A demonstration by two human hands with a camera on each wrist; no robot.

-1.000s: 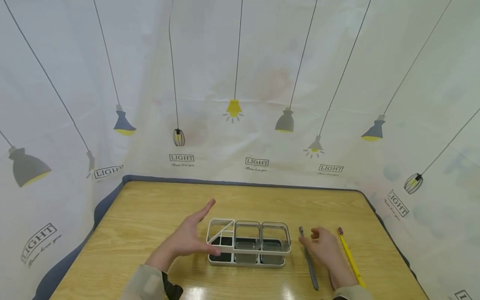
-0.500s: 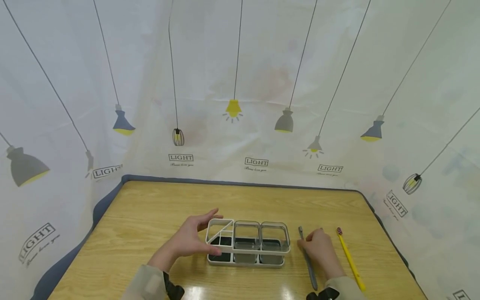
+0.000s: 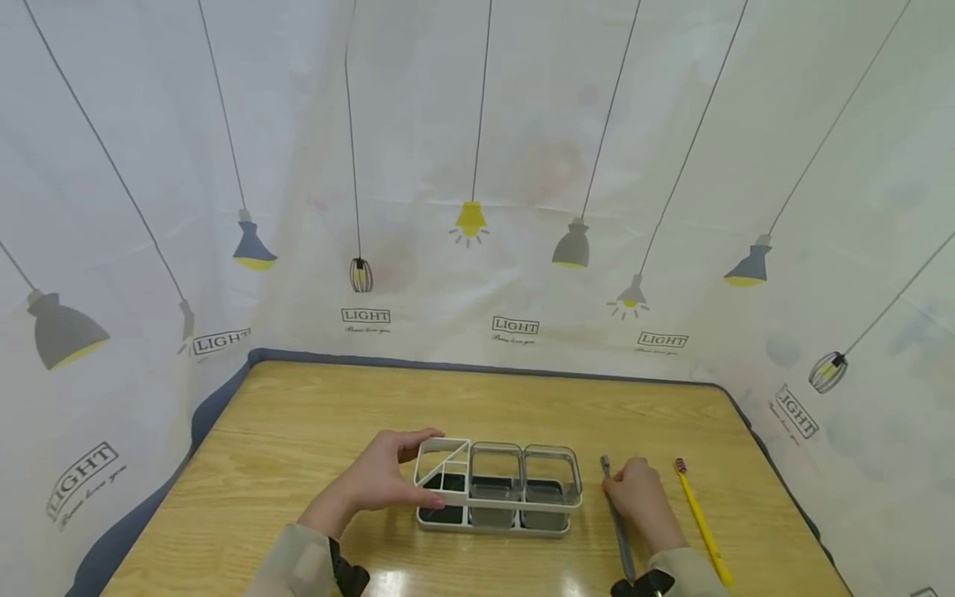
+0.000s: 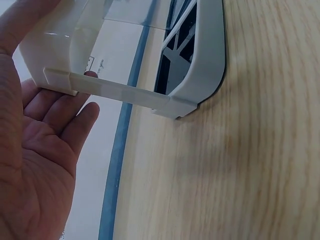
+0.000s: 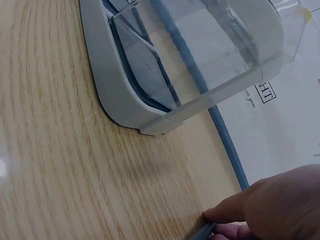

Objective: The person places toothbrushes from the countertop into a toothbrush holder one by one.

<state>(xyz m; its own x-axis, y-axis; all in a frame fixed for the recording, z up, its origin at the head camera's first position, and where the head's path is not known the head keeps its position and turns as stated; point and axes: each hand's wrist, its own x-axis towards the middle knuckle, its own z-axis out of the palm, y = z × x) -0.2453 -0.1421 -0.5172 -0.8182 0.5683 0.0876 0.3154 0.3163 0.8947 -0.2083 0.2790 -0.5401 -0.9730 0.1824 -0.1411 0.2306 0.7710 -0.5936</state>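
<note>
1. Landmark: white two-tier holder [image 3: 522, 502], upright on the table [image 3: 298, 414].
2. Left hand [image 3: 376, 474] at the holder's left end: grip clamped on its upper frame, thumb in front, fingers behind.
3. Right hand [image 3: 643, 502] just right of the holder: grip together, pinching the gray toothbrush [image 3: 622, 543] near its head. Handle runs toward the person; cannot tell whether any of it is off the table.
4. Yellow toothbrush [image 3: 701, 522] farther right of the holder, beyond the right hand, lying untouched.
5. Risk, my judgement: the pinch is near one end of a slim handle, so the gray toothbrush could swivel or slip if lifted fast. Its long tail could also knock the holder's right side.
6. Second risk: the left hand bears on one end only; an uneven push could slide or tip the holder.
7. Holder's upper left section: split by a diagonal divider [image 3: 445, 464] into small slots; no brush in them.
8. Middle clear cup [image 3: 494, 489] and right clear cup [image 3: 552, 491] sit in the holder's frame; nothing seen inside either. Dark insets show in the lower tier.
</note>
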